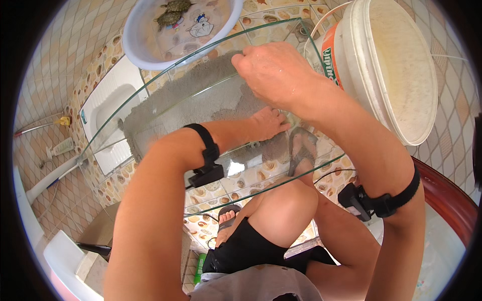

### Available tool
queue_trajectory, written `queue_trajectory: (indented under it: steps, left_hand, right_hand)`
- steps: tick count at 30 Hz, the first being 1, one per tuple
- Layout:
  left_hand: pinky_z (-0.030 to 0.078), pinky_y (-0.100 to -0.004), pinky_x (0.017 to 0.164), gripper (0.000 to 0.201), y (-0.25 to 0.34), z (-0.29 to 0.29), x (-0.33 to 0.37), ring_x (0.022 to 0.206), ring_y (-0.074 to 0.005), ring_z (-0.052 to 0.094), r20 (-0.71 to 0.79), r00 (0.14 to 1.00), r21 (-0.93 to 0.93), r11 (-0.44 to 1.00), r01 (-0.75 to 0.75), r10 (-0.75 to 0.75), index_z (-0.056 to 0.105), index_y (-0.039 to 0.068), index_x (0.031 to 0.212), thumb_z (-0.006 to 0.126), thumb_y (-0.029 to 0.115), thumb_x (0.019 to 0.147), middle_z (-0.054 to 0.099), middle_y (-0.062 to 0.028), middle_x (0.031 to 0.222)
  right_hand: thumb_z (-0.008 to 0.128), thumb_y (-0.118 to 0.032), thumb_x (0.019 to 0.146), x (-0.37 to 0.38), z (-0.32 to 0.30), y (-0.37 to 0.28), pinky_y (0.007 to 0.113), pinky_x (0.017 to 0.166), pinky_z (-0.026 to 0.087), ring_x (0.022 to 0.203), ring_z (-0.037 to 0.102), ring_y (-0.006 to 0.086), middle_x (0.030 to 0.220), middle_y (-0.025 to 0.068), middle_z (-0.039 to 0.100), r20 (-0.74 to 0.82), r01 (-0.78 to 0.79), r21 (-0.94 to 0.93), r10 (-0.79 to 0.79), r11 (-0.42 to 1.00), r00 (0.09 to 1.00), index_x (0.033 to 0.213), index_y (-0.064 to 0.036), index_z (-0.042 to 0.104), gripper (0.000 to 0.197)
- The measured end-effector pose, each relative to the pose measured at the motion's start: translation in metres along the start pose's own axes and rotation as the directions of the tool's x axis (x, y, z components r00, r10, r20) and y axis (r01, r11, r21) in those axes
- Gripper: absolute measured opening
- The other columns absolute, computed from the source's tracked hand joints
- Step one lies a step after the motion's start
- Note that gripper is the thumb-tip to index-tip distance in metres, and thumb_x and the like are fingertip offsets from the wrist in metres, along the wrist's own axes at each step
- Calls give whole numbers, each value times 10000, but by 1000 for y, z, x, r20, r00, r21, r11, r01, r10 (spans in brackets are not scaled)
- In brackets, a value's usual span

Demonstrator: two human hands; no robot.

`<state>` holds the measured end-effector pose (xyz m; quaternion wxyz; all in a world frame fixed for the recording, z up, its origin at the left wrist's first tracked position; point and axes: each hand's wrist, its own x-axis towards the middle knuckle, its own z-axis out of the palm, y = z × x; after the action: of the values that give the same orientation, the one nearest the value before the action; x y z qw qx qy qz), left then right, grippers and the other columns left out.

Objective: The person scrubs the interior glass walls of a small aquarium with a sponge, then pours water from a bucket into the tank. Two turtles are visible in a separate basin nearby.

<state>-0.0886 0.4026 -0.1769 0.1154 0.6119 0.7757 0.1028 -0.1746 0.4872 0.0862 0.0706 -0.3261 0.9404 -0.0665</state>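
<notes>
A rectangular glass tank (pixel 221 203) with greenish edges stands in front of me. Wet grey sand (pixel 186 108) lies spread and smeared over its bottom. My left hand (pixel 268 123) reaches down into the tank near its right end, fingers outstretched against the sand and glass. Above and beyond it, my right hand (pixel 278 72) is bent over the tank with its fingers curled under. The back of that hand looks wet and hides its fingertips, so anything in them cannot be seen.
Two turtles (pixel 173 12) sit in a pale blue basin (pixel 131 47) behind the tank. A large white bucket (pixel 354 55) stands at the right. To the left are a squat toilet (pixel 108 95) and a bottle (pixel 63 146). A green can (pixel 200 267) is near my leg.
</notes>
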Motion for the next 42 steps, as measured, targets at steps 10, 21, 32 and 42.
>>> queue_trajectory:
  steps: [10, 21, 32, 42]
  left_hand:
    - [438, -494, 1062, 421, 4, 0, 14, 1341, -312, 531, -135, 970, -584, 807, 89, -204, 575, 233, 1419, 513, 200, 1004, 558, -101, 1463]
    - [521, -464, 832, 445, -6, 40, 30, 1125, -318, 646, 63, 997, 12, 999, 50, -51, 570, 350, 1422, 518, 217, 1001, 610, -124, 1262]
    - [522, -462, 783, 525, -14, 42, 24, 1121, -317, 659, 90, 996, -156, 988, 1, 13, 450, 423, 1512, 481, 247, 1018, 635, -168, 1265]
    - [526, -499, 900, 426, -15, 10, 23, 1179, -350, 625, 20, 999, -305, 952, -32, 40, 574, 391, 1401, 512, 260, 1000, 661, -148, 1250]
  right_hand:
    - [680, -95, 795, -19, -25, -16, 451, 705, 594, 787, 730, 350, 790, 180, 711, 328, -185, 9, 172, 983, 929, 937, -2, 712, 172]
    - [732, -126, 769, -96, 8, 9, 404, 701, 560, 870, 685, 283, 898, 92, 651, 123, 35, -30, -31, 999, 992, 950, -41, 633, 223]
    - [691, -120, 783, -102, 16, 12, 368, 655, 577, 809, 715, 238, 833, 62, 675, -3, 79, -45, -79, 996, 997, 841, -79, 676, 73]
    - [694, -122, 783, -102, 17, 12, 372, 661, 582, 802, 724, 253, 848, 74, 692, 4, 57, -11, -57, 998, 998, 831, -81, 675, 66]
